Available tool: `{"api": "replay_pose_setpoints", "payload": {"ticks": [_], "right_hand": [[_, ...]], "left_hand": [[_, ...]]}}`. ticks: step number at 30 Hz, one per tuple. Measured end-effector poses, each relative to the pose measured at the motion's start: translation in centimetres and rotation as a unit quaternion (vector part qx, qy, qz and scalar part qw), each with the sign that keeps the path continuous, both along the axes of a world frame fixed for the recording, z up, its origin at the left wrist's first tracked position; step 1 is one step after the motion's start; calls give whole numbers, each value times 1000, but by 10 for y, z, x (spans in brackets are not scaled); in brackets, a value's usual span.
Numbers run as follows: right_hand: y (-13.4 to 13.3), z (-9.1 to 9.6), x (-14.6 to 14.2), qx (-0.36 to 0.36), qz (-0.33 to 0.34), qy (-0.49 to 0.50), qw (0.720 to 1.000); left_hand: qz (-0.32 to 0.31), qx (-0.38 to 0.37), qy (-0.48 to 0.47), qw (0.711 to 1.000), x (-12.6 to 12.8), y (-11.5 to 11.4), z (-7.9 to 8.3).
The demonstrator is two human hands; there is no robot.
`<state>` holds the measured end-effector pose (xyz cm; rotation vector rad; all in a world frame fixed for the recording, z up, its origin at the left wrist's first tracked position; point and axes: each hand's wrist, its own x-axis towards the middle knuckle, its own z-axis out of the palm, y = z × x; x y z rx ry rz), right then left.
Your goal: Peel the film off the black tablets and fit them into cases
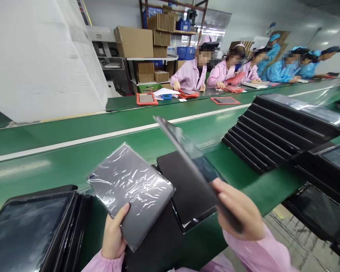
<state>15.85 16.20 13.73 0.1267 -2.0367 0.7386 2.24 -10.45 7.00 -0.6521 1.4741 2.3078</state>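
My left hand [115, 231] grips a grey tablet [130, 192] in a clear plastic sleeve by its lower edge, thumb on top, back side up. In my right hand [238, 211] is a second tablet [192, 158], tilted steeply and smeared by motion, with its glossy screen partly showing. Beneath and between the two lies a black tablet case [184, 189] on the green bench, partly covered by the held tablets. Another dark flat piece [153, 241] shows below the left tablet.
Stacked tablets in black cases [34, 230] stand at the left, and a taller stack [272, 132] at the right. Behind runs a green conveyor [73, 132]. Co-workers in pink [191, 75] and blue [277, 71] sit along its far side. A white wrapped block [45, 60] rises at the left.
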Motion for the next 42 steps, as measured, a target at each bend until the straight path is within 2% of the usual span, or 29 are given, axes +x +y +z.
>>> {"api": "replay_pose_setpoints", "payload": {"ticks": [2, 3, 4, 7, 11, 17, 20, 24, 27, 28, 30, 32, 34, 35, 37, 39, 42], "right_hand": [[15, -11, 0, 186, 54, -2, 981], [20, -17, -2, 240, 55, 17, 969], [23, -25, -4, 265, 49, 16, 963], [20, -53, -5, 284, 50, -45, 956], [4, -81, 5, 256, 69, -109, 958], [4, -81, 3, 305, 113, -121, 938], [4, -84, -1, 303, 142, -113, 936], [1, -92, -1, 266, 160, -114, 944], [2, -88, -1, 224, 204, -118, 946], [3, -83, -2, 196, 237, -127, 943], [9, -72, -5, 74, 257, -145, 953], [17, -58, -10, -79, 184, -141, 970], [24, -43, -19, -188, 53, -106, 975], [26, -36, -25, -215, 2, -88, 973], [23, -22, -40, -242, -37, -81, 966], [9, -9, -56, -258, 1, -123, 958], [-23, 3, -75, -257, 111, -216, 935]], "left_hand": [[11, 23, -23, 999, 1, -3, -2], [10, 36, -32, 999, 1, -5, -3], [7, 50, -38, 998, 1, -7, -3], [5, 72, -50, 996, 1, -10, -5], [18, 86, -101, 991, -1, -13, -7], [8, 54, -59, 997, 3, -13, -12], [9, 51, -52, 997, 5, -13, -12], [4, 45, -49, 998, 4, -14, -13], [-7, 18, -40, 999, 1, -15, -13], [-8, 11, -37, 999, 0, -16, -12], [-5, 6, -27, 1000, 1, -15, -9], [-6, 4, -10, 1000, 2, -13, -5], [-20, 1, 4, 1000, 5, -10, -1], [-29, 0, 11, 1000, 7, -8, 1], [-44, -3, 33, 998, 9, -5, 2], [-40, -3, 61, 997, 10, -3, 0], [-19, 12, 82, 996, 9, -2, -5]]}}
